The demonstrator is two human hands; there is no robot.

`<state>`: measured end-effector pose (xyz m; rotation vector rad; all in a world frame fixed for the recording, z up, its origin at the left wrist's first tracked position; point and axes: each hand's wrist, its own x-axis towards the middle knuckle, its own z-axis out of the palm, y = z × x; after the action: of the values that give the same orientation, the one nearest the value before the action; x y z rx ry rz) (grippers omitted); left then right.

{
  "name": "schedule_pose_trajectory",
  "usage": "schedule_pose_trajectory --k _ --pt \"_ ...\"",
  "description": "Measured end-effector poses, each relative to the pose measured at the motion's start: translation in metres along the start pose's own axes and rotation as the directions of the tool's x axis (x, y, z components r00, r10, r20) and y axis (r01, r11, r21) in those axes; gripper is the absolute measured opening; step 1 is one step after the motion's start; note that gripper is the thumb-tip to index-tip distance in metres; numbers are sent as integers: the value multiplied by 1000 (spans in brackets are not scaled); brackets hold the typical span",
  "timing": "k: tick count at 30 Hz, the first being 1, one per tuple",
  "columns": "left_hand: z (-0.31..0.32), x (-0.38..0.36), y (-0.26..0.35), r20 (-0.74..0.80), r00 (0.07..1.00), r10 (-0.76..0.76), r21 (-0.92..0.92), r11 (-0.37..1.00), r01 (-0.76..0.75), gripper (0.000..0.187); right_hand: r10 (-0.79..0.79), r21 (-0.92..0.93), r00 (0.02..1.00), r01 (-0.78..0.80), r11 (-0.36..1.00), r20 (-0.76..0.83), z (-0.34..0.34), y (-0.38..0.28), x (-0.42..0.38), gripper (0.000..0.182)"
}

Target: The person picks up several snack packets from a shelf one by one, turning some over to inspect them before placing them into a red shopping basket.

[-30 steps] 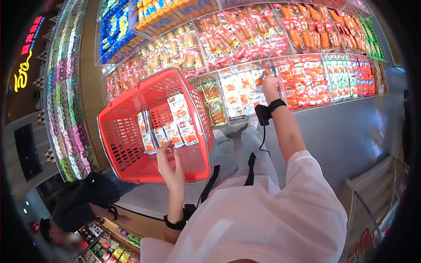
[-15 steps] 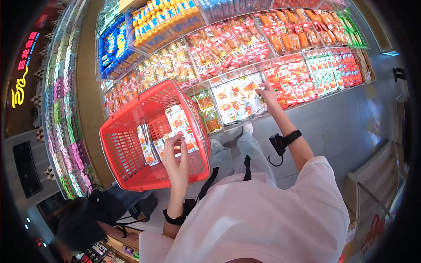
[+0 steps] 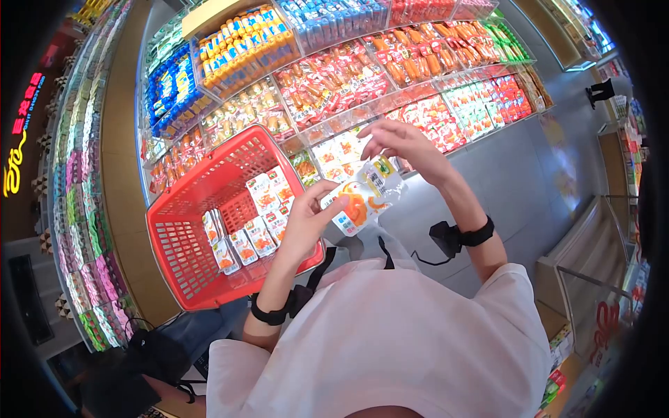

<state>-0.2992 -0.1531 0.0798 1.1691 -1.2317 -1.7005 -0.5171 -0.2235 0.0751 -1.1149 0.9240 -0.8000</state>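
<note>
Holding a snack packet (image 3: pixel 359 202) in front of the chest, the person uses both hands. The left hand (image 3: pixel 306 224) is closed on the packet's lower left edge, thumb on top and fingers curled under it. The right hand (image 3: pixel 404 145) is at one o'clock from the packet; its fingers are bent and half open, the fingertips touching the packet's upper end near the green and white part. The packet is white with an orange picture and hangs in the air just beside the right rim of the red basket (image 3: pixel 182 245), at three o'clock from it. In the basket lie several small packets (image 3: pixel 247 230) of the same kind, in rows on the bottom. At twelve o'clock from the hands stands the shelf (image 3: pixel 327 76) with clear boxes full of red, orange, yellow and blue snacks. Each wrist wears a black band. At seven o'clock, another person in dark clothes (image 3: pixel 132 362) is low down.
</note>
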Motion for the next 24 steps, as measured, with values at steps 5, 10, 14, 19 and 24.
schedule_pose_trajectory --k 5,10,14,19,24 --pt "-13 -8 -4 -150 988 21 -194 980 -50 15 56 92 989 -43 995 -139 17 17 -20 36" --pt "-19 -16 -12 -202 979 -19 -169 985 -16 14 121 206 992 -110 972 -44 59 40 -28 22" --pt "-27 -24 -28 -76 997 31 52 998 -27 16 153 260 985 -127 957 -82 62 51 -18 16" --pt "-36 -36 -30 -273 957 102 187 981 -51 19 27 671 978 -162 724 206 51 43 -2 21" --pt "-60 -45 -64 -390 920 37 95 995 0 18 -192 841 861 -372 393 470 64 29 8 25"
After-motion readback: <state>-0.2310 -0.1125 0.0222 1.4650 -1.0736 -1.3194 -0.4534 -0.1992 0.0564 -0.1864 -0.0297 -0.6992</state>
